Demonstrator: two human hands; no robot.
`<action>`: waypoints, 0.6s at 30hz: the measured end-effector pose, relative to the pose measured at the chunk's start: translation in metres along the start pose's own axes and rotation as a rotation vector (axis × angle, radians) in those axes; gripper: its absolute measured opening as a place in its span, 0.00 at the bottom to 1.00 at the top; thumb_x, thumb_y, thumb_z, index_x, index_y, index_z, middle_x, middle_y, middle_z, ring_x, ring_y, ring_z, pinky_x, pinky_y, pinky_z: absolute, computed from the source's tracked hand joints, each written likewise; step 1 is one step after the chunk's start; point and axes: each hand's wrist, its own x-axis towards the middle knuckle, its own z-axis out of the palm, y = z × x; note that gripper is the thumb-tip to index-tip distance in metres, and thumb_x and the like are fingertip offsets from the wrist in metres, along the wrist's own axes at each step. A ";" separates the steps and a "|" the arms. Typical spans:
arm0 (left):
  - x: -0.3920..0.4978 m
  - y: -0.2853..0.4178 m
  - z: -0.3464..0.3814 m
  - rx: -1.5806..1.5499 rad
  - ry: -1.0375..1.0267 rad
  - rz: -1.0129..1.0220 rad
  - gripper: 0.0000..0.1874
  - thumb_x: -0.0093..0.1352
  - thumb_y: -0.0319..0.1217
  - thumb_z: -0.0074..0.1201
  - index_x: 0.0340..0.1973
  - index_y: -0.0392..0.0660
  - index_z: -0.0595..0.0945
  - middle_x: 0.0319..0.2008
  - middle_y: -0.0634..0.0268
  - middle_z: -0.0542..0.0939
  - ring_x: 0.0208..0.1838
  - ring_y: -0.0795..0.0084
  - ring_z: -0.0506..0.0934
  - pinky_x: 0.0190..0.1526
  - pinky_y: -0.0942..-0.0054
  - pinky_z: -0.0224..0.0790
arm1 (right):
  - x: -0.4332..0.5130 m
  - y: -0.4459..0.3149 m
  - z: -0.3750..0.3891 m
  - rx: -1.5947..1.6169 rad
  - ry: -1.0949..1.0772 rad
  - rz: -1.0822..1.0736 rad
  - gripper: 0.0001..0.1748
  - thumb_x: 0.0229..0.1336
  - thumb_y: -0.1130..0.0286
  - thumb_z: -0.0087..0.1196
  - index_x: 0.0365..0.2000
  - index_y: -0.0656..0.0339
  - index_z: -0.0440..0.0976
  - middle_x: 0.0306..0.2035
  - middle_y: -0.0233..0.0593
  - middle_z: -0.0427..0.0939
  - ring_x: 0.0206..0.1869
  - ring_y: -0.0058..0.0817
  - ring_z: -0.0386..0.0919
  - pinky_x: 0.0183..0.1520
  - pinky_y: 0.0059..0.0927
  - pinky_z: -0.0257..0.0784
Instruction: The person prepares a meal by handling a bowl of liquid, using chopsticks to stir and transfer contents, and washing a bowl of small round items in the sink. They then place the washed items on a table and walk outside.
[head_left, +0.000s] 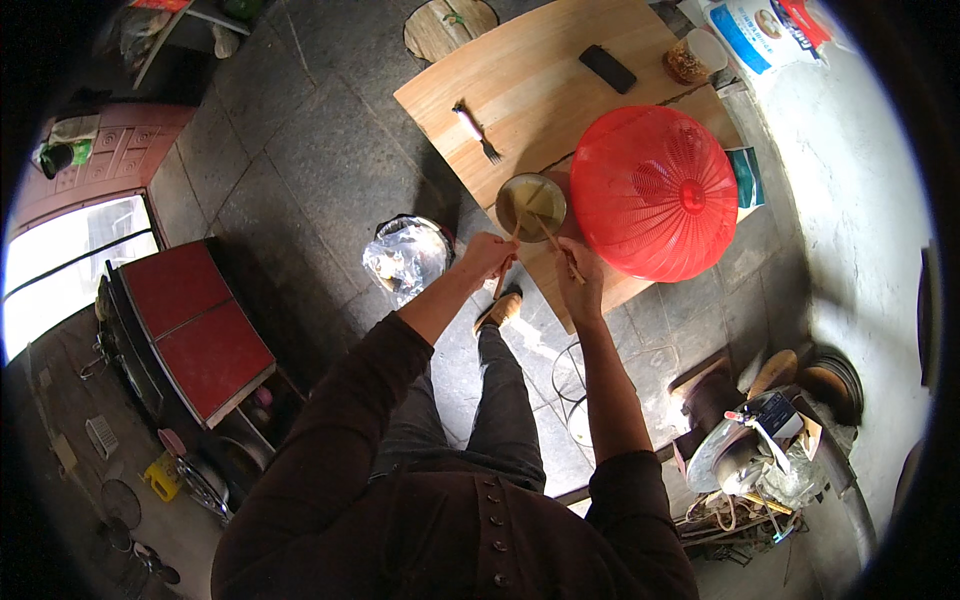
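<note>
A round metal bowl (512, 196) with a yellowish content stands at the near edge of the wooden table (540, 82). My left hand (489, 257) is closed around a wooden chopstick or stick (517, 227) whose tip reaches into the bowl. On the bowl's right side, my right hand (579, 279) grips another thin wooden stick (547, 231), also dipping into the bowl. The exact kind of sticks is hard to tell. Just right of the bowl sits a red plastic mesh food cover (652, 195); what lies under it is hidden. A fork with a pale handle (470, 125) lies beyond the bowl.
A dark phone-like object (607, 69) and a plastic jar (694, 57) lie towards the table's far right. Below the table's left edge stands a bin with a clear plastic bag (405, 259). A wooden stool (450, 28) is beyond the table, a red-topped cabinet (196, 322) at left.
</note>
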 end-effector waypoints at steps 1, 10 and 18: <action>-0.001 -0.001 0.002 -0.039 -0.002 0.001 0.20 0.68 0.38 0.59 0.19 0.36 0.79 0.14 0.64 0.75 0.12 0.77 0.68 0.13 0.75 0.53 | -0.001 0.002 0.001 0.001 -0.005 -0.022 0.12 0.58 0.78 0.55 0.44 0.63 0.76 0.37 0.42 0.80 0.38 0.29 0.79 0.42 0.26 0.72; -0.003 -0.012 0.008 -0.050 -0.022 -0.031 0.18 0.70 0.41 0.56 0.26 0.39 0.80 0.15 0.68 0.74 0.14 0.80 0.66 0.15 0.77 0.52 | -0.003 0.007 0.001 -0.070 -0.049 0.007 0.10 0.58 0.79 0.56 0.41 0.63 0.76 0.34 0.40 0.79 0.37 0.28 0.78 0.41 0.26 0.72; -0.013 -0.006 0.009 -0.157 -0.008 -0.024 0.17 0.71 0.40 0.55 0.26 0.41 0.81 0.16 0.69 0.74 0.14 0.81 0.66 0.15 0.79 0.51 | 0.004 -0.007 -0.007 0.267 0.023 0.231 0.08 0.62 0.77 0.53 0.42 0.64 0.76 0.35 0.37 0.80 0.36 0.22 0.77 0.41 0.22 0.72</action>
